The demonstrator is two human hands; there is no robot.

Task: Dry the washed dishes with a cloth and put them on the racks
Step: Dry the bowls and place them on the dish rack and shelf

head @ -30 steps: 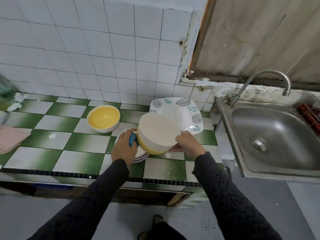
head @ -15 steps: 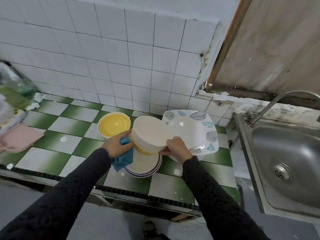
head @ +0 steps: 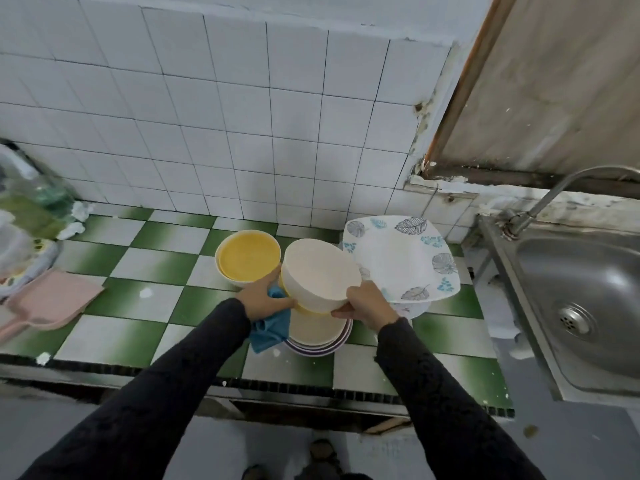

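Both arms, in dark sleeves, reach forward from the lower corners and draw together at the middle. The left hand [head: 263, 296] curls round a blue cloth [head: 273, 329] and presses it against the side of a bowl [head: 318, 271]. The right hand [head: 369, 304], knuckles up, grips the bowl's near rim.

Glossy tiled counter [head: 114, 336], brushed metal sink [head: 568, 282] (dull sheen), soft blue cloth [head: 272, 329], smooth matt bowl [head: 318, 271]

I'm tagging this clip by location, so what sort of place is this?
Most likely a home kitchen: a steel sink with a faucet, a checkered tiled counter, and a cream bowl held against a blue cloth.
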